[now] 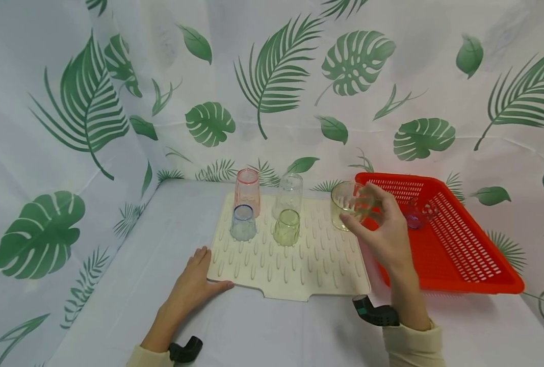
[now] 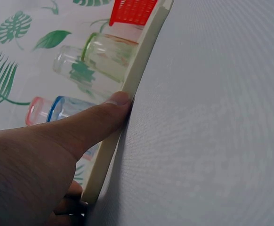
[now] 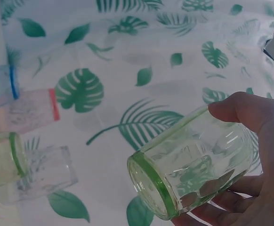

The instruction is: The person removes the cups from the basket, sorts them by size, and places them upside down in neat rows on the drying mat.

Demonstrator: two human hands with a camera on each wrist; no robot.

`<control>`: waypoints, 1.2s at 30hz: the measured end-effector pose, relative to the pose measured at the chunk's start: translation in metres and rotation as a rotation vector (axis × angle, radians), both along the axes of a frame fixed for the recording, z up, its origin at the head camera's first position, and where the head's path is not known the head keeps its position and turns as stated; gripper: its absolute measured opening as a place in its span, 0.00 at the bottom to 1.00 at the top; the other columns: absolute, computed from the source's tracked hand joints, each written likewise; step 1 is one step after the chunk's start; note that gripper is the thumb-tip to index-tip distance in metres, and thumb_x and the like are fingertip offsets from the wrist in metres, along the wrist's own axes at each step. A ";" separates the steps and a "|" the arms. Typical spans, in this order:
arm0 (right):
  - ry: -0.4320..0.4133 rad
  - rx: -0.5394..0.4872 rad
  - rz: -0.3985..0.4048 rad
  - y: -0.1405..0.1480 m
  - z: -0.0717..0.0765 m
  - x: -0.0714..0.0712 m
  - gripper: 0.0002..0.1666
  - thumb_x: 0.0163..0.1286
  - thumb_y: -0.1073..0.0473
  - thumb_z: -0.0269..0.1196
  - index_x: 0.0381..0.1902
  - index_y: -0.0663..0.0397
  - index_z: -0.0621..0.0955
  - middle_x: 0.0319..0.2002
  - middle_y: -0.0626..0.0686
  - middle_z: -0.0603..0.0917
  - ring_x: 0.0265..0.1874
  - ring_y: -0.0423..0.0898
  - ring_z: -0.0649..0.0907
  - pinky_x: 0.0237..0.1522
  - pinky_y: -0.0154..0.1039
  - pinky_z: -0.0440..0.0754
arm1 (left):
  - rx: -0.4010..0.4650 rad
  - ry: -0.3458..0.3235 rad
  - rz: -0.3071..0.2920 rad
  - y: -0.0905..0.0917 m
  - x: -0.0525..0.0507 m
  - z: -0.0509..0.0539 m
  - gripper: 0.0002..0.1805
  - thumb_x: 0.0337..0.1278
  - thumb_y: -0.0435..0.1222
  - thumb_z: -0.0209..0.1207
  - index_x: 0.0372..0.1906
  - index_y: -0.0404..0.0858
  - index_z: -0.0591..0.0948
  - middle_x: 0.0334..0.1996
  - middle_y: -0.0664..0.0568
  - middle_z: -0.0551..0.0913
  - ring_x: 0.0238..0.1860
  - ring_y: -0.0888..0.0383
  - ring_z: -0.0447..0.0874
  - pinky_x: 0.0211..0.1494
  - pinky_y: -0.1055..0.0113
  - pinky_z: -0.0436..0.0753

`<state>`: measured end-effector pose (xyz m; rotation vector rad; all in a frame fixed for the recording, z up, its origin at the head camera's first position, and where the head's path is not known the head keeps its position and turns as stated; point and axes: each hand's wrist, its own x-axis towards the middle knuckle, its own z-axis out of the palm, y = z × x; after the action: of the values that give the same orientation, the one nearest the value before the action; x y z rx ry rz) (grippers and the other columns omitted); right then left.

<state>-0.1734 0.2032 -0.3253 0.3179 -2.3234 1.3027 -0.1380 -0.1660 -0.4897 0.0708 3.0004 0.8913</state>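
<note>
In the head view my right hand (image 1: 386, 229) grips a pale green glass (image 3: 189, 160) above the right side of a cream ridged draining mat (image 1: 294, 275). The right wrist view shows this glass tilted, its green band away from the palm, the thumb on one side and fingers on the other. My left hand (image 1: 192, 283) rests at the mat's front left corner, thumb along the front edge and fingers by the left edge. On the mat stand a pink glass (image 1: 247, 191), a clear glass (image 1: 291, 188), a blue glass (image 1: 243, 224) and a green glass (image 1: 287, 228).
A red plastic basket (image 1: 441, 260) stands to the right of the mat, close to my right forearm. Inside it, near the back left, lies a purple glass piece (image 1: 414, 218). Behind the pale table (image 1: 161, 229) hangs a leaf-patterned curtain (image 1: 281, 137).
</note>
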 end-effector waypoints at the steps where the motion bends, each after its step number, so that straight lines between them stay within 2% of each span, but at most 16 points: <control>1: 0.004 0.003 0.012 -0.002 0.000 0.001 0.45 0.59 0.63 0.73 0.72 0.52 0.68 0.64 0.56 0.77 0.53 0.36 0.76 0.53 0.13 0.72 | 0.002 0.001 -0.001 0.000 0.000 0.000 0.61 0.47 0.62 0.70 0.76 0.27 0.59 0.76 0.30 0.57 0.80 0.35 0.49 0.82 0.44 0.54; 6: 0.015 0.032 0.070 -0.010 -0.001 0.003 0.44 0.59 0.63 0.73 0.72 0.52 0.68 0.64 0.56 0.78 0.55 0.43 0.80 0.55 0.13 0.72 | 0.017 0.000 -0.006 0.001 -0.002 0.001 0.61 0.45 0.62 0.71 0.76 0.29 0.59 0.77 0.31 0.57 0.80 0.36 0.49 0.82 0.44 0.54; 10: 0.022 0.018 0.129 -0.015 -0.002 0.003 0.43 0.59 0.64 0.73 0.71 0.53 0.69 0.62 0.57 0.79 0.56 0.49 0.80 0.56 0.15 0.73 | 0.021 -0.007 -0.011 0.001 -0.004 0.001 0.62 0.45 0.62 0.71 0.76 0.30 0.59 0.77 0.30 0.57 0.80 0.36 0.50 0.82 0.44 0.53; 17: 0.007 0.049 0.175 -0.024 -0.008 0.001 0.43 0.58 0.63 0.74 0.70 0.53 0.70 0.61 0.56 0.79 0.56 0.51 0.82 0.55 0.17 0.74 | 0.040 -0.009 -0.014 0.001 -0.011 0.005 0.58 0.51 0.62 0.68 0.76 0.29 0.59 0.75 0.30 0.59 0.78 0.35 0.53 0.80 0.42 0.57; 21: -0.003 0.068 0.191 -0.029 -0.010 0.001 0.43 0.57 0.62 0.74 0.70 0.54 0.70 0.62 0.55 0.79 0.56 0.51 0.82 0.55 0.18 0.75 | 0.082 -0.012 -0.013 0.005 -0.015 0.012 0.59 0.54 0.61 0.66 0.77 0.27 0.56 0.76 0.31 0.58 0.78 0.36 0.54 0.79 0.42 0.60; 26: 0.002 0.068 0.230 -0.033 -0.011 0.002 0.43 0.56 0.63 0.75 0.69 0.56 0.70 0.62 0.56 0.79 0.57 0.51 0.82 0.56 0.19 0.75 | 0.145 0.009 -0.035 0.015 -0.019 0.033 0.59 0.53 0.63 0.66 0.77 0.28 0.56 0.77 0.34 0.59 0.78 0.38 0.57 0.78 0.43 0.63; 31: 0.000 0.059 0.265 -0.037 -0.011 0.004 0.44 0.55 0.63 0.75 0.69 0.52 0.71 0.62 0.53 0.80 0.58 0.49 0.82 0.57 0.23 0.78 | 0.226 0.063 -0.100 0.032 -0.020 0.063 0.54 0.53 0.62 0.66 0.78 0.37 0.60 0.77 0.41 0.63 0.77 0.42 0.61 0.76 0.42 0.66; 36: -0.004 0.055 0.299 -0.041 -0.012 0.006 0.44 0.55 0.64 0.75 0.69 0.51 0.71 0.62 0.54 0.80 0.58 0.50 0.82 0.59 0.31 0.82 | 0.320 0.087 -0.158 0.052 -0.015 0.094 0.53 0.51 0.62 0.68 0.78 0.43 0.62 0.77 0.50 0.64 0.77 0.46 0.63 0.75 0.43 0.68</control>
<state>-0.1670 0.1625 -0.3375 0.7040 -2.3853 1.3748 -0.1531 -0.1141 -0.3961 0.3524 2.8446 1.3686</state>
